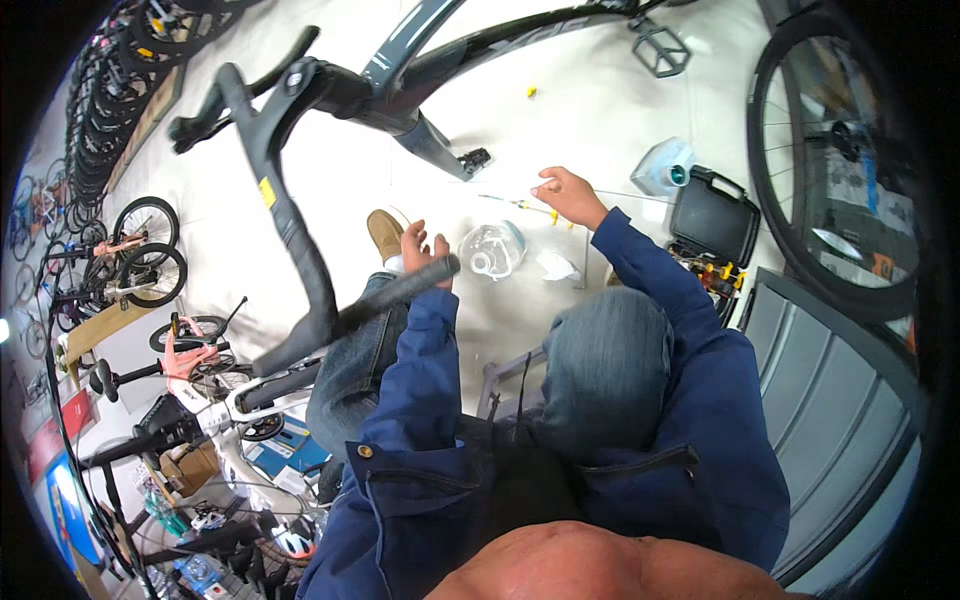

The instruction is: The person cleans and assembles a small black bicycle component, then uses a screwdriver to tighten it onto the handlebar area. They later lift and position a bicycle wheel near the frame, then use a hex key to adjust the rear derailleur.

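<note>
Head view: a black bicycle handlebar [285, 215] is seen from above, its matte curved bar sweeping down from the stem toward the near left, with a small yellow sticker on its upper stretch and a dark taped end. That taped end is held by the left hand [425, 255]; its grip is closed around the bar, fingers wrapped over the top. The handlebar is joined to a dark, glossy bicycle frame [450, 55] that runs across the far part of the scene.

The right hand [565, 195] is raised to the right of the left hand and well apart from it. Its grip is narrow, fingertips pinched on a thin wire [505, 203] with small yellow pieces along it, which is stretched out to the left of the hand above the pale floor [590, 110].

Between and just beyond the two hands a clear plastic bag [492, 248] lies on the floor, with a crumpled white scrap [557, 265] beside it. An open black tool case [712, 222] is placed to the right, and a clear jug [662, 165] with a teal cap lies just left of it. A bicycle wheel [835, 160] stands at the far right. Small bicycles [140, 250] are lined up at the left.
</note>
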Motion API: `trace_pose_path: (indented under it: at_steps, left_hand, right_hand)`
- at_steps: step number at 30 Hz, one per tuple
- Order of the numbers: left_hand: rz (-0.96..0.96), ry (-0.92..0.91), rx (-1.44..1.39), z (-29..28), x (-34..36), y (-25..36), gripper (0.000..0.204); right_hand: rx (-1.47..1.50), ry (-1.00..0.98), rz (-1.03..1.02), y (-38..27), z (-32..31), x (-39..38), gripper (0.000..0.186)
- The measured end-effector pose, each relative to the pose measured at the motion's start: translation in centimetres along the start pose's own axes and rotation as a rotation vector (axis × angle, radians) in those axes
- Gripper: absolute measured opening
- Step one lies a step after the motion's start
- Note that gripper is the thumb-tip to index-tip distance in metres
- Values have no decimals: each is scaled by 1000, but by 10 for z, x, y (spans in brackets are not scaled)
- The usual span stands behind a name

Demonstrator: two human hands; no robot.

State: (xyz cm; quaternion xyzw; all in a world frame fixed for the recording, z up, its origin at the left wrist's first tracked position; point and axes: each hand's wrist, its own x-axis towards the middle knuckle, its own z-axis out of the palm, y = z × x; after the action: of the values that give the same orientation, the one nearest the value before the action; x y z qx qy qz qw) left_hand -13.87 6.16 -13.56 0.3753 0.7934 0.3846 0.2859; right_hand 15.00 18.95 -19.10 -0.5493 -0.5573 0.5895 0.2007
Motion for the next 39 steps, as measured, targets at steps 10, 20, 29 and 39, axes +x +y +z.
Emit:
trace_pose_path:
  at_steps: [10, 20, 29, 39]
  left_hand:
    - [191, -243, -185, -61, -140, 72, 46]
    - [428, -483, -273, -173, -299, 157, 47]
    - [675, -841, -36, -217, -377, 161, 58]
    - [592, -1019, 219, -219, -378, 174, 74]
  right_hand:
    - [-83, 37, -328, -190, -164, -185, 54]
    - [98, 124, -597, -265, -146, -321, 41]
    - [244, 60, -505, -232, -79, -299, 36]
    - [257, 28, -491, -231, -68, -275, 33]
